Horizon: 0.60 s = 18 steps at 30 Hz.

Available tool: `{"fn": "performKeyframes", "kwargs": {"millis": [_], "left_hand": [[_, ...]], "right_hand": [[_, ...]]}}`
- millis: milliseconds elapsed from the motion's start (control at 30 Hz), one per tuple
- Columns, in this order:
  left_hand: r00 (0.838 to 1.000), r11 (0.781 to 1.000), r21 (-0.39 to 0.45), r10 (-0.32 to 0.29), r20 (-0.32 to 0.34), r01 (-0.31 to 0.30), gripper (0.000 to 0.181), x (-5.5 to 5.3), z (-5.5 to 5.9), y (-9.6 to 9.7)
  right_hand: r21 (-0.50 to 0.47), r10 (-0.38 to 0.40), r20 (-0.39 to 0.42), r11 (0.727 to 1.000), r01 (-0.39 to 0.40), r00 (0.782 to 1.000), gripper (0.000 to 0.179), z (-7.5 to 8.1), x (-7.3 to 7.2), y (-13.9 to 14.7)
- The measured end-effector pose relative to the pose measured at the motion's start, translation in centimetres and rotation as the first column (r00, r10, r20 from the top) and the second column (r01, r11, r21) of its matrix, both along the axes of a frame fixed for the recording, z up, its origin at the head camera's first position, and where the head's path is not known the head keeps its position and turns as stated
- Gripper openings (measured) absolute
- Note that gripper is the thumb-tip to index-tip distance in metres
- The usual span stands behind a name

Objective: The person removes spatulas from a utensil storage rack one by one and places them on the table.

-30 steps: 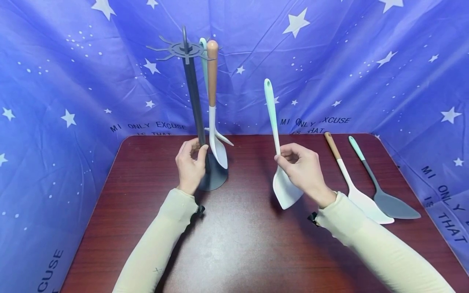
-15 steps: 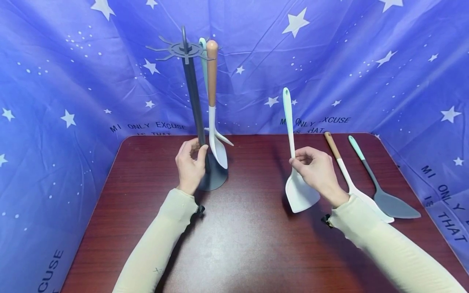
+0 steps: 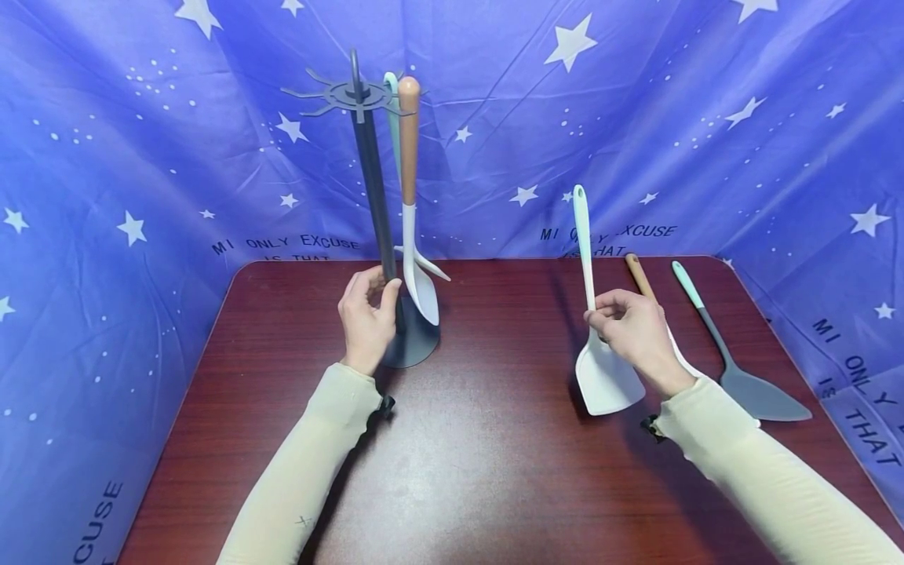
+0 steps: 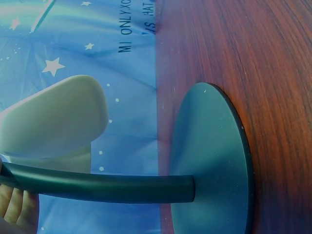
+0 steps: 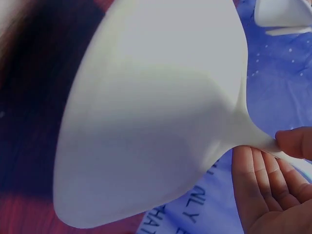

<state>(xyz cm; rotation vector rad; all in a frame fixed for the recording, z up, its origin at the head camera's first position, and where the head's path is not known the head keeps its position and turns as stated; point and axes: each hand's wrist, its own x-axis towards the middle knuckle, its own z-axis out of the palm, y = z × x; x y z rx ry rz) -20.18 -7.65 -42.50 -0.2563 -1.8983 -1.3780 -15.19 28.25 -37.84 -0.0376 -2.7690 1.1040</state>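
My left hand (image 3: 369, 318) grips the dark pole of a utensil stand (image 3: 374, 188) low down, above its round base (image 4: 214, 156). From the stand's hooked top hang a utensil with a wooden handle and white head (image 3: 410, 149) and a second one with a mint handle (image 3: 392, 118), partly hidden behind it. Over the right half of the table, my right hand (image 3: 636, 333) pinches the white neck of a mint-handled spatula (image 3: 607, 380). Its handle points up and its broad white blade hangs down. Up close in the right wrist view, the blade (image 5: 151, 117) fills much of the picture.
At the table's right side lie a white turner with a wooden handle (image 3: 640, 275), partly covered by my right arm, and a grey turner with a mint handle (image 3: 759, 392). A blue star-patterned curtain (image 3: 494, 157) stands behind the reddish-brown table (image 3: 452, 471).
My right hand has carried the white spatula to the right and slightly nearer, now overlapping the wooden-handled turner in the head view. My left hand and the stand have stayed put.
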Motion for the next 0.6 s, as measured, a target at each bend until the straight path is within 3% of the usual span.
{"fn": "performKeyframes", "kwargs": {"millis": [333, 600], "left_hand": [[1.000, 1.000, 0.000, -0.015, -0.011, 0.015, 0.016, 0.0, -0.1, -0.1], [0.999, 1.000, 0.002, -0.005, -0.039, 0.005, 0.015, 1.7, 2.7, 0.7]], "right_hand": [[0.071, -0.035, 0.137, 0.997, 0.025, 0.990, 0.016, -0.5, 0.3, 1.9], [0.149, -0.036, 0.176, 0.989, 0.010, 0.984, 0.014, -1.5, 0.3, 3.4]]}}
